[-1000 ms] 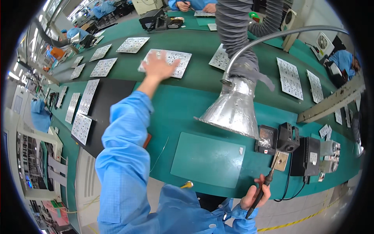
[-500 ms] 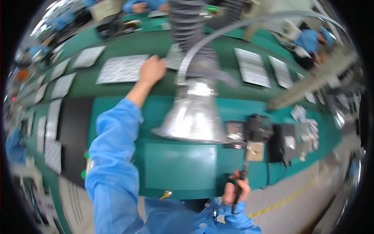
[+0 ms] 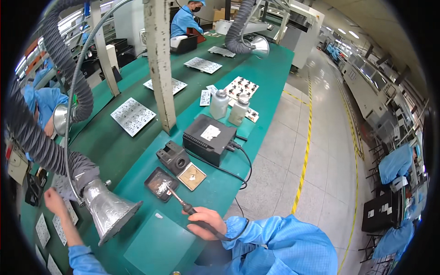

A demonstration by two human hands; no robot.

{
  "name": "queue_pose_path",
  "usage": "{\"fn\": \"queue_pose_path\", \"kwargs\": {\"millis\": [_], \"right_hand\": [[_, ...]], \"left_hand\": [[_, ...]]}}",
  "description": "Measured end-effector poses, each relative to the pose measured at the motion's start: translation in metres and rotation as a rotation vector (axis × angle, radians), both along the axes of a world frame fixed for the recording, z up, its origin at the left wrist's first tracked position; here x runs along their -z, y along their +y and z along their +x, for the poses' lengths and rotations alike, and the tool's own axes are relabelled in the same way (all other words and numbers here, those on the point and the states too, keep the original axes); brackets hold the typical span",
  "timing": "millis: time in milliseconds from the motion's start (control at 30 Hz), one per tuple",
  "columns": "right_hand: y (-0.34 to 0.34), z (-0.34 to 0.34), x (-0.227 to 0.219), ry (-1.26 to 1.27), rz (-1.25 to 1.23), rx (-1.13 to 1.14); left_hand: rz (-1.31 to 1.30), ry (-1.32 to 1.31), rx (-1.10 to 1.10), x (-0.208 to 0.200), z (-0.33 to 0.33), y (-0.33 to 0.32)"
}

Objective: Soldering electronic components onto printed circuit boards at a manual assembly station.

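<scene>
In my right hand [image 3: 206, 223] is a soldering iron [image 3: 188, 208], its fingers wrapped around the dark handle. The iron's metal shaft slants into a small black tray [image 3: 150, 185] that contains silvery bits. Right beside that tray are a black iron stand [image 3: 172, 156] and a tan sponge in a holder [image 3: 191, 177]. Far to the left, my left hand [image 3: 55, 202] has curled fingers and is next to white circuit-board panels [image 3: 69, 213] on the dark green belt. What its fingers hold, if anything, is hidden.
A silver fume-extraction funnel [image 3: 110, 211] hangs between my arms. The black soldering station [image 3: 211, 137] trails a cable off the bench edge. Two bottles [image 3: 219, 104] stand beyond it. A worn post [image 3: 158, 64] rises behind. Co-workers in blue [image 3: 184, 22] sit farther off.
My view has swung to the right, bringing the aisle into sight. The soldering iron has gone from beside my body to the black tray. My left hand remains by the panels.
</scene>
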State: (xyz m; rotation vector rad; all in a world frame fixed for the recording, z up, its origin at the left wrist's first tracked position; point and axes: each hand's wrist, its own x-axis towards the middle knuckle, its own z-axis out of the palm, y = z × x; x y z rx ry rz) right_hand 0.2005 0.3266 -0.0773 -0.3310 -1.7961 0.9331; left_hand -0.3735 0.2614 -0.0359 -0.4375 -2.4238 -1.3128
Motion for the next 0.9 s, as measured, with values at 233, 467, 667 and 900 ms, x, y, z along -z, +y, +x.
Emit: {"fn": "queue_pose_path", "kwargs": {"millis": [233,467,667,900], "right_hand": [[0.003,0.006,0.008,-0.017,-0.027,-0.089],[0.004,0.005,0.008,0.029,-0.114,-0.196],[-0.029,-0.005,0.003,0.080,0.197,-0.485],[-0.025,0.009,-0.014,-0.322,0.326,-0.614]], "left_hand": [[-0.016,0.296,-0.054,-0.115,0.043,-0.198],[0.583,0.061,-0.094,-0.165,0.277,-0.349],[0.621,-0.248,0.023,-0.088,0.409,-0.288],[0.857,-0.691,0.282,-0.006,0.414,-0.192]]}}
